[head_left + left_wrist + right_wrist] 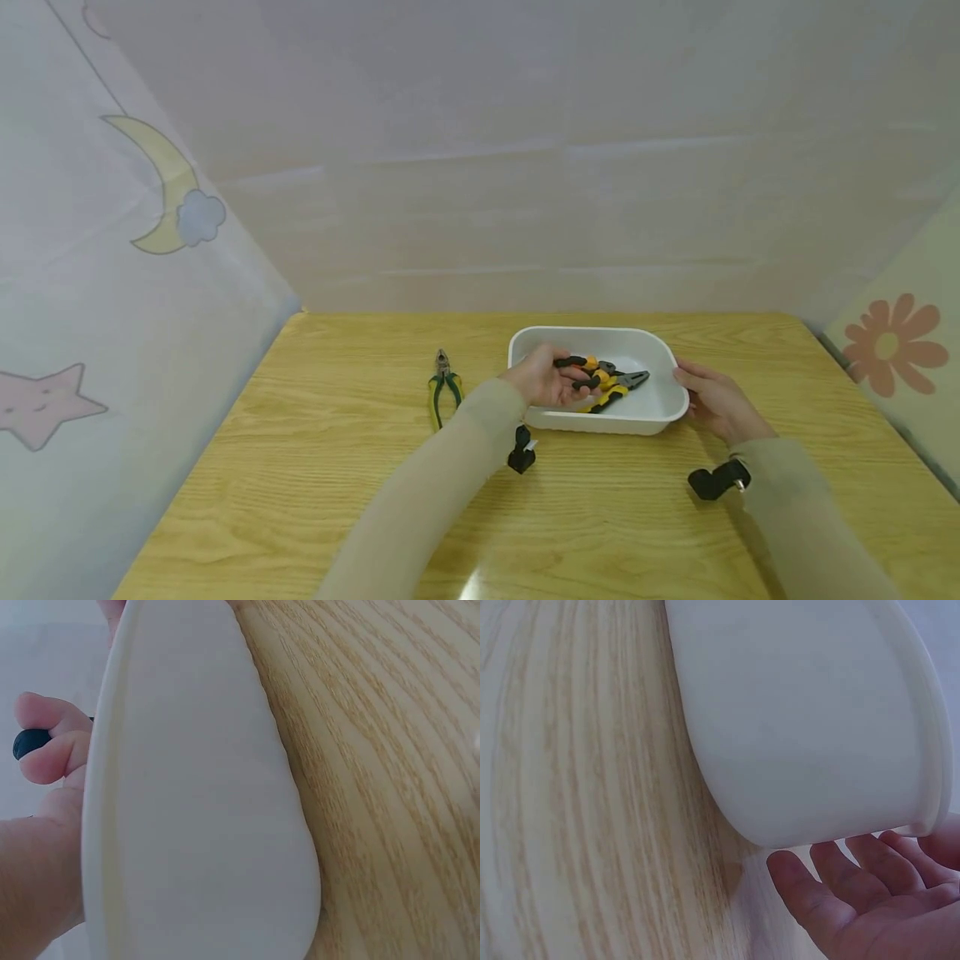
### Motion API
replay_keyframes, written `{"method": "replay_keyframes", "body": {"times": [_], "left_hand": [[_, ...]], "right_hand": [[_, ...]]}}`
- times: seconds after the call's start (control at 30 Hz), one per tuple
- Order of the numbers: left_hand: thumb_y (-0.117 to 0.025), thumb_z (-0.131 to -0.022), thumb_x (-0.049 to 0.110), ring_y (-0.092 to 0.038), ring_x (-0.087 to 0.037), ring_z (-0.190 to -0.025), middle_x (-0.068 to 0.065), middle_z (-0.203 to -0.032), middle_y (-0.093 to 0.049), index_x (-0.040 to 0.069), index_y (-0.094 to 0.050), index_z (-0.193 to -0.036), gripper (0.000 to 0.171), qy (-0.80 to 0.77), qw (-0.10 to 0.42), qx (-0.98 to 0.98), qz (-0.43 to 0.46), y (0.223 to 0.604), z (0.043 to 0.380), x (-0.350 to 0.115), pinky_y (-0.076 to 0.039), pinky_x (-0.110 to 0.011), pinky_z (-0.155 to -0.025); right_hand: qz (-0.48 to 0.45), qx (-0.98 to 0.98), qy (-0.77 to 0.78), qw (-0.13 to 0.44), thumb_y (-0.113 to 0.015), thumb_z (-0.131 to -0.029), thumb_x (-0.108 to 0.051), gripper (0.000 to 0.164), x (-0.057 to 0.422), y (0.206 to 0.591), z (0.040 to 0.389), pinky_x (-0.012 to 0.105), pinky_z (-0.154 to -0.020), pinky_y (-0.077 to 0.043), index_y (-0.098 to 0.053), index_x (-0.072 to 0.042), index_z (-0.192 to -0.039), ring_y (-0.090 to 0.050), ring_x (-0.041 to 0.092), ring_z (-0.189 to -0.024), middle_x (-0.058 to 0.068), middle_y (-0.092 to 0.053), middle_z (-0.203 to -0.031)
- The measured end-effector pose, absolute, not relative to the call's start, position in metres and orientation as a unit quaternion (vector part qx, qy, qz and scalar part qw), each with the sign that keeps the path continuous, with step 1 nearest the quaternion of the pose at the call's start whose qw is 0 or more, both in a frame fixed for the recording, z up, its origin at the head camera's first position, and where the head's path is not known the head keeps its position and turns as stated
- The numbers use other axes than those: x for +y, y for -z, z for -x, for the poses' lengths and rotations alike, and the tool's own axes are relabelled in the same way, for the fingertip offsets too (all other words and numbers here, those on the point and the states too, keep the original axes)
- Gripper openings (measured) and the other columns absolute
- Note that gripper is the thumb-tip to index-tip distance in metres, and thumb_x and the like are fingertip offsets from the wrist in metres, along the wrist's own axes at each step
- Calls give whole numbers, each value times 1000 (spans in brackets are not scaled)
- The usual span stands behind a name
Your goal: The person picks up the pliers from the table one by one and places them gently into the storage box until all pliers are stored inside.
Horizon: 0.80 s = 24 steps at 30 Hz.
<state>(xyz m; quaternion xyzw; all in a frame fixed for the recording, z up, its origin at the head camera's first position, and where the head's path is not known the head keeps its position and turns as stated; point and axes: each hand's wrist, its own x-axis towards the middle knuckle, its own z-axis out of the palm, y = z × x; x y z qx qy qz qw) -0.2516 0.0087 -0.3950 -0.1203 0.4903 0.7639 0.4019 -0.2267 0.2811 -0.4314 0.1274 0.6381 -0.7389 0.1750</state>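
My left hand (553, 382) reaches into a white plastic basin (637, 427) and grips pliers with black-and-orange handles (573, 362). In the left wrist view, a black handle end (30, 742) shows between the fingertips, and the basin wall (202, 780) hides part of the hand. Another pair of pliers with yellow-and-black handles (611, 397) lies in the basin, jaws toward the right. At the basin's right end my right hand (716, 402) holds the rim, thumb on top. Its fingers (862, 874) rest against the outer wall in the right wrist view.
Green-and-yellow-handled pliers (435, 397) lie on the wooden table (315, 467) left of the basin, partly behind the left sleeve. A pale wall (465, 217) rises behind the table. Black wrist cameras (716, 481) hang below both forearms.
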Motion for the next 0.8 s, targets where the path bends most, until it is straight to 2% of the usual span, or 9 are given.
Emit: {"method": "replay_keyframes", "body": {"times": [0.2, 0.4, 0.47, 0.57, 0.7, 0.8], "left_hand": [[-31, -105, 27, -55, -21, -62, -31, -128, -54, -13, -53, -114, 46, -756, 390, 508, 134, 399, 252, 8, -33, -20, -46], [-31, -107, 28, -57, -23, -70, -25, -118, -57, -14, -51, -126, 50, -743, 388, 529, 133, 405, 252, 12, -41, -21, -49], [-32, -107, 26, -57, -24, -72, -25, -113, -58, -15, -51, -125, 49, -737, 386, 539, 131, 407, 252, 14, -44, -22, -50], [-33, -107, 24, -58, -26, -75, -24, -103, -59, -16, -52, -123, 47, -724, 374, 565, 127, 408, 252, 15, -42, -22, -50], [-35, -106, 26, -64, -33, -96, -17, -91, -56, -14, -50, -127, 48, -702, 356, 604, 124, 408, 251, 14, -36, -20, -47], [-36, -106, 26, -58, -38, -115, -13, -87, -52, -13, -48, -130, 47, -694, 345, 618, 132, 408, 251, 13, -36, -18, -46]], "right_hand": [[-127, 637, 740, 173, -56, -100, -26, 74, 280, 432, 227, 22, -64, -42, -10, -6, -154, -51, 7, -81, -17, -61, -91], [-128, 641, 736, 175, -54, -101, -25, 71, 281, 433, 227, 22, -63, -41, -11, -8, -155, -50, 8, -81, -18, -60, -92], [-131, 642, 734, 176, -53, -101, -25, 70, 281, 433, 227, 23, -63, -41, -11, -9, -155, -50, 8, -81, -18, -59, -92], [-132, 642, 735, 176, -53, -101, -26, 70, 281, 433, 227, 23, -62, -40, -11, -9, -155, -50, 9, -80, -17, -60, -92], [-125, 640, 738, 176, -53, -101, -26, 71, 281, 432, 227, 23, -62, -40, -10, -8, -154, -50, 8, -80, -15, -60, -93], [-120, 641, 737, 176, -53, -101, -26, 71, 280, 431, 226, 23, -62, -40, -10, -8, -155, -49, 9, -80, -15, -60, -93]]}}
